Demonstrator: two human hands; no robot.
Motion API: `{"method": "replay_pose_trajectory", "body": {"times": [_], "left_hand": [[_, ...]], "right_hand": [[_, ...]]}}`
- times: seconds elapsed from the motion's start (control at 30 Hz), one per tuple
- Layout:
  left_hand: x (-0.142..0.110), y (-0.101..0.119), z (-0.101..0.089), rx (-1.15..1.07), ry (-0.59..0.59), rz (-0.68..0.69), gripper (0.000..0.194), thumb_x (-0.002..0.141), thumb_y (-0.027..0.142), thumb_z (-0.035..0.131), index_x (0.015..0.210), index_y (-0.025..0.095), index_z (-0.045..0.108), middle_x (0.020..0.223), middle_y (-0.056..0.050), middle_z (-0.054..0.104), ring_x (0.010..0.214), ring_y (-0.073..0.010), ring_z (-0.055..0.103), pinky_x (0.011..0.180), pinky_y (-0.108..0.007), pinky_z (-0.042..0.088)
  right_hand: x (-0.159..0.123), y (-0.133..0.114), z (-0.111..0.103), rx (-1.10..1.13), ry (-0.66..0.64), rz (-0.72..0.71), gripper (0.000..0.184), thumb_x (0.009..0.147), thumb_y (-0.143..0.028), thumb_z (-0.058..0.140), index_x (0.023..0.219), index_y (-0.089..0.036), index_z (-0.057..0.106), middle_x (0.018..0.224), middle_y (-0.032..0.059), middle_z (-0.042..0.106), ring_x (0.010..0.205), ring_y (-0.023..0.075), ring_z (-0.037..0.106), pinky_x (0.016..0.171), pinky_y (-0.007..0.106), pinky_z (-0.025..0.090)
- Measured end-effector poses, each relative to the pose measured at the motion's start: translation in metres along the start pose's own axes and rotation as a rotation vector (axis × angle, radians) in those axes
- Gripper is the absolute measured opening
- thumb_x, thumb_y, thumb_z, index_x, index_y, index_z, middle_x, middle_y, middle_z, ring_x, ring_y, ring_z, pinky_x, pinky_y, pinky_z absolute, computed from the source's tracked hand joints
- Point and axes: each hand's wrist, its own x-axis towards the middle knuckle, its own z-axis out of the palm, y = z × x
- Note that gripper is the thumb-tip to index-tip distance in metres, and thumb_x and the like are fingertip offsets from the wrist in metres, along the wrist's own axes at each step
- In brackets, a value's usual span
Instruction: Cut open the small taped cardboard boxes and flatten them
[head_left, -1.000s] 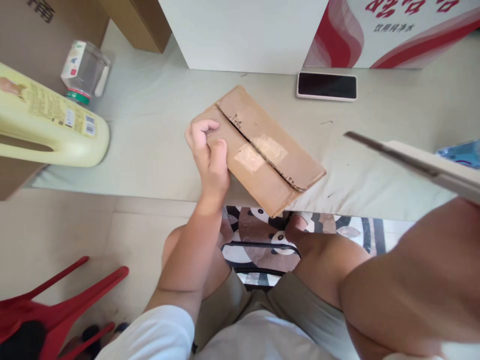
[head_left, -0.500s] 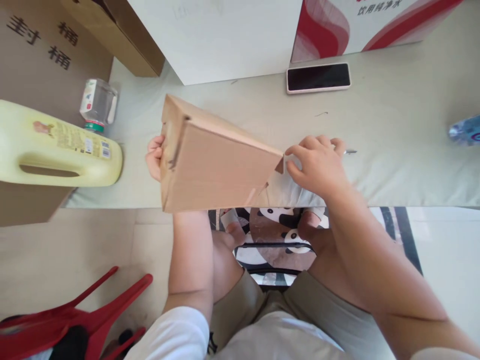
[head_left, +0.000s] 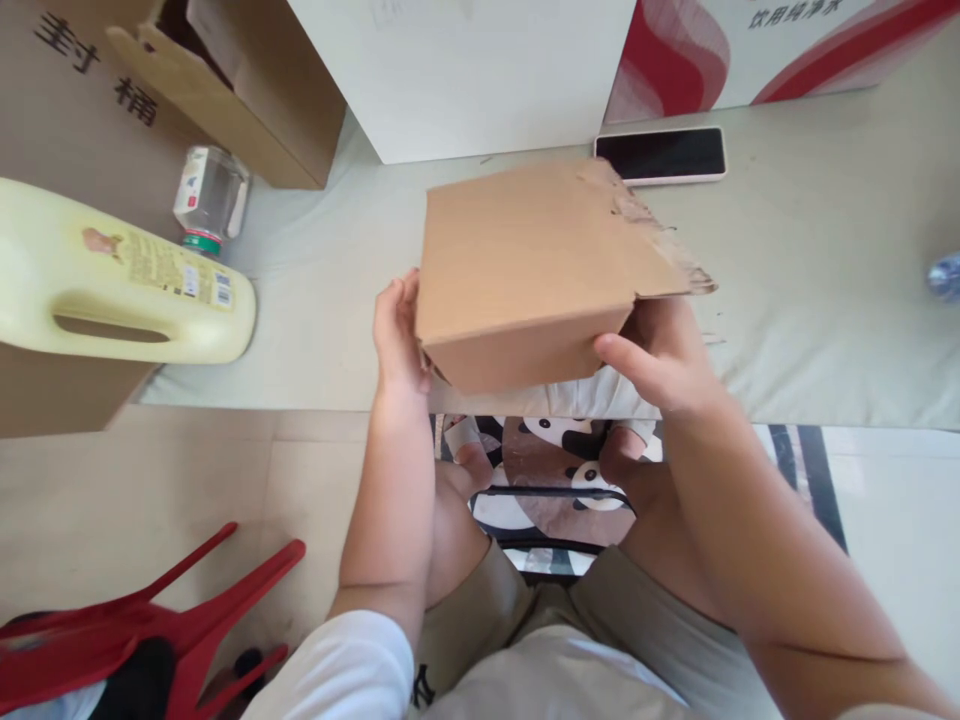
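A brown cardboard box (head_left: 517, 260) is held up between my two hands over the cloth-covered surface. Its right end carries a torn, ragged flap (head_left: 675, 265) sticking outward. My left hand (head_left: 399, 330) is closed around the box's left end, with some fingers hidden behind it. At the lower right corner, my right hand (head_left: 660, 350) grips the box with its thumb against the near side. The other right fingers go out of sight under the flap.
A black-screened phone (head_left: 661, 155) lies behind the box, before a white carton (head_left: 480, 90). Leftward are a yellow jug (head_left: 150, 290), a clear handled bottle (head_left: 212, 195) and an opened brown carton (head_left: 277, 100). A red chair (head_left: 172, 620) stands on the floor at lower left.
My right hand came in from the right and took hold of the box's right end. The box has been turned over, from its taped seam facing up to a plain side.
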Motion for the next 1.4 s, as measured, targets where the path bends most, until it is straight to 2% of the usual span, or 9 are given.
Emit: {"method": "replay_pose_trajectory", "body": {"times": [0.17,0.33,0.47,0.57,0.8,1.0,1.2,1.27,1.4], "left_hand": [[0.003,0.012,-0.004,0.050,-0.030,0.008,0.051,0.084,0.067,0.050,0.109,0.027,0.068,0.140,-0.007,0.064,0.140,-0.0288,0.052,0.116,-0.046,0.045],[0.006,-0.003,-0.003,0.135,-0.056,-0.032,0.049,0.080,0.068,0.062,0.105,0.026,0.067,0.126,-0.011,0.069,0.135,-0.0326,0.057,0.107,-0.048,0.050],[0.004,-0.008,0.002,0.147,-0.054,-0.076,0.051,0.077,0.068,0.069,0.103,0.025,0.069,0.121,-0.011,0.070,0.128,-0.0328,0.061,0.102,-0.047,0.052],[0.004,-0.008,0.003,0.126,-0.062,-0.121,0.051,0.080,0.068,0.068,0.106,0.024,0.069,0.125,-0.011,0.069,0.127,-0.0312,0.061,0.103,-0.049,0.052],[0.004,-0.011,0.001,0.157,-0.091,-0.021,0.052,0.085,0.069,0.061,0.108,0.024,0.072,0.130,-0.009,0.070,0.130,-0.0301,0.061,0.104,-0.045,0.052],[0.005,-0.008,-0.004,0.134,-0.273,0.064,0.055,0.088,0.068,0.059,0.126,0.028,0.063,0.148,-0.006,0.058,0.149,-0.0363,0.042,0.119,-0.051,0.039],[0.002,-0.015,-0.009,0.408,-0.527,0.224,0.109,0.063,0.065,0.086,0.154,0.042,0.031,0.173,-0.004,0.019,0.160,-0.0404,0.011,0.125,-0.059,0.028],[0.000,-0.019,-0.007,0.469,-0.533,0.248,0.112,0.065,0.066,0.084,0.157,0.042,0.025,0.173,-0.006,0.017,0.159,-0.0411,0.018,0.123,-0.060,0.030],[-0.003,-0.020,0.000,0.470,-0.426,0.275,0.097,0.074,0.066,0.077,0.155,0.041,0.030,0.166,-0.008,0.034,0.151,-0.0405,0.038,0.117,-0.059,0.038]], "right_hand": [[-0.001,0.013,0.004,-0.181,-0.002,0.018,0.045,0.075,-0.058,0.079,0.102,-0.023,0.069,0.087,0.0078,0.075,0.085,0.0288,0.073,0.085,0.049,0.061],[0.004,0.018,0.004,-0.357,0.128,0.079,0.034,0.065,-0.046,0.087,0.084,-0.024,0.070,0.077,0.0076,0.074,0.071,0.0284,0.070,0.067,0.045,0.059],[0.005,0.013,0.003,-0.205,0.218,0.164,0.028,0.078,-0.051,0.076,0.080,-0.024,0.070,0.076,0.0049,0.073,0.075,0.0259,0.070,0.066,0.040,0.058],[0.005,0.014,0.005,-0.069,0.326,0.294,0.037,0.086,-0.056,0.065,0.069,-0.023,0.064,0.066,0.0014,0.064,0.068,0.0221,0.066,0.062,0.036,0.055],[0.010,0.028,0.006,0.119,0.493,0.404,0.022,0.079,-0.038,0.073,0.072,-0.021,0.061,0.068,0.0017,0.065,0.064,0.0178,0.062,0.062,0.034,0.051],[0.010,0.020,0.005,0.221,0.561,0.387,0.016,0.081,-0.034,0.067,0.078,-0.019,0.064,0.074,-0.0024,0.065,0.066,0.0132,0.058,0.066,0.030,0.048],[0.019,0.027,0.002,0.372,0.643,0.362,0.010,0.075,-0.029,0.067,0.079,-0.019,0.066,0.078,-0.0015,0.070,0.074,0.0144,0.064,0.076,0.031,0.052],[0.022,0.031,0.000,0.418,0.661,0.369,0.011,0.075,-0.028,0.066,0.082,-0.020,0.066,0.085,-0.0002,0.072,0.080,0.0160,0.067,0.081,0.033,0.053],[0.025,0.039,-0.003,0.424,0.675,0.344,0.011,0.078,-0.027,0.066,0.085,-0.019,0.066,0.089,0.0011,0.073,0.082,0.0159,0.068,0.084,0.034,0.054]]}}
